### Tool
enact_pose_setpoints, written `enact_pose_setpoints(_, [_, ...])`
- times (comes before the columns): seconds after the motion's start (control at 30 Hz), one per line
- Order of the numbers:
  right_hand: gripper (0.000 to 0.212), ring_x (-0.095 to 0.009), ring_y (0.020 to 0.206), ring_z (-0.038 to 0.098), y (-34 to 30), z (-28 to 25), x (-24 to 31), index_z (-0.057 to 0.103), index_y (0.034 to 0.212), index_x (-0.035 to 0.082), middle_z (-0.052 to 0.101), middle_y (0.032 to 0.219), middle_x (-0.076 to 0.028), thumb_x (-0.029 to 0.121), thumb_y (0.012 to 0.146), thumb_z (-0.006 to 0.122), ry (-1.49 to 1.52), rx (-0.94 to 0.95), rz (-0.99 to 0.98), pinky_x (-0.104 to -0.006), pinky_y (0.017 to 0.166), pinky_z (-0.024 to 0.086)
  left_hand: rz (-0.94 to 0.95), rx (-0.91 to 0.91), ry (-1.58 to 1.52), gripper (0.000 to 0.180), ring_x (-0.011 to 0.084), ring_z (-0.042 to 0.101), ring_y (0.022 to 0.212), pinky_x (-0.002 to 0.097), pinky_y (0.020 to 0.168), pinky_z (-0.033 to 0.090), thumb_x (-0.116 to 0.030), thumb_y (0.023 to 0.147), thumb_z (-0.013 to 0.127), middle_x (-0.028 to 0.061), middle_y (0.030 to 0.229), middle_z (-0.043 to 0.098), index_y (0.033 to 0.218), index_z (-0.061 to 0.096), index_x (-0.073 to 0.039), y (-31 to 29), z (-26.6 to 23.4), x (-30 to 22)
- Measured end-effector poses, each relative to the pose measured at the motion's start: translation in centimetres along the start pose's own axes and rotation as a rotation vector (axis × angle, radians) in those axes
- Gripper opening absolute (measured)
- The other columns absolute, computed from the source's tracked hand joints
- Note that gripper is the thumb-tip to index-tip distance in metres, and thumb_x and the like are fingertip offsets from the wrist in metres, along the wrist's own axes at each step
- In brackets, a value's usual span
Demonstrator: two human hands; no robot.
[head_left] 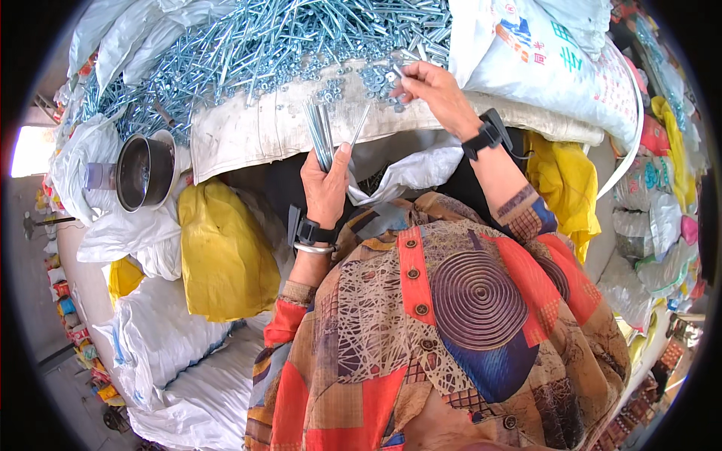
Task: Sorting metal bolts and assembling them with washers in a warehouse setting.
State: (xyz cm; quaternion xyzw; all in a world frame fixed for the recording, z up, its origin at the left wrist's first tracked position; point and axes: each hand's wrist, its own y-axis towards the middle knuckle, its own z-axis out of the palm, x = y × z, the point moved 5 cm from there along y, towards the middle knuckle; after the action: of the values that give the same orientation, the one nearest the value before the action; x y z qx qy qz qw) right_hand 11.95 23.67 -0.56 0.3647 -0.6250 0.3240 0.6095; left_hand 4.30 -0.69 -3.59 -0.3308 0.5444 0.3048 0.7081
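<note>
My left hand [325,184] is closed around a bundle of long, thin silver metal rods [319,131] that stand up out of the fist. One more rod [361,126] leans away from the bundle at the thumb. Further right, my right hand [438,92] pinches at the edge of the work surface. A small silver part shows at its fingertips, too small to name. Just beside those fingers lie loose washers and nuts [374,78]. Behind both hands spreads a big heap of silver rods and bolts [263,45], on off-white cloth [241,139].
A dark round metal pot [144,174] sits at the left by a clear plastic container [99,177]. A full white woven sack [549,64] lies at the right. Yellow sacks [222,255] hang below the cloth edge, and white sacks [173,331] are piled lower left.
</note>
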Motion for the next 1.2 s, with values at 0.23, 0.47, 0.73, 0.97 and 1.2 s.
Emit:
enact_pose_setpoints(0.23, [0.022,-0.010,0.080,0.059,-4.2,1.2,2.3,0.064,0.115,0.002,0.062,0.084,-0.002,0.013,0.101,0.051,-0.022,0.162,-0.041,-0.0251,0.077,0.049,0.033,0.088,-0.061,0.023,0.0012,0.039,0.051,0.0204,0.044,0.030,-0.021,0.095,0.068,-0.0071,0.061,0.047,0.082,0.055,-0.007,-1.0,0.2,-0.6])
enact_pose_setpoints(0.47, [0.021,-0.009,0.077,0.055,-5.6,1.6,3.3,0.064,0.111,0.002,0.058,0.080,0.000,0.014,0.099,0.052,-0.173,0.252,-0.052,-0.0248,0.074,0.046,0.056,0.173,0.044,0.023,0.0011,0.039,0.053,0.0200,0.046,0.031,-0.022,0.092,0.071,-0.0069,0.062,0.048,0.083,0.057,-0.007,-1.7,-0.2,-0.8])
enact_pose_setpoints(0.73, [0.019,-0.008,0.077,0.058,-6.8,4.0,1.9,0.062,0.113,0.000,0.060,0.092,-0.001,0.008,0.096,0.056,-0.090,0.398,-0.013,-0.0230,0.072,0.049,0.325,0.258,0.434,0.025,0.0006,0.040,0.050,0.0189,0.044,0.031,-0.023,0.093,0.071,-0.0077,0.064,0.049,0.081,0.053,-0.009,-1.2,0.3,-1.5])
enact_pose_setpoints(0.97, [0.033,-0.012,0.078,0.064,-4.9,6.2,2.9,0.056,0.128,0.001,0.065,0.092,-0.004,0.020,0.101,0.054,-0.011,0.239,-0.099,-0.0254,0.071,0.051,-0.031,0.084,-0.149,0.025,0.0030,0.037,0.047,0.0215,0.040,0.026,-0.025,0.100,0.060,-0.0066,0.061,0.045,0.083,0.055,-0.008,-0.6,-1.6,1.9])
enact_pose_setpoints(1.2, [0.012,-0.030,0.077,0.060,1.2,5.4,0.7,0.062,0.102,0.003,0.057,0.087,-0.013,0.005,0.093,0.056,-0.846,0.159,-0.576,-0.0349,0.068,0.048,-0.100,0.210,-0.463,0.038,0.0081,0.031,0.040,0.0249,0.038,0.020,-0.038,0.102,0.052,-0.0027,0.056,0.038,0.075,0.045,-0.013,1.9,-5.8,1.8])
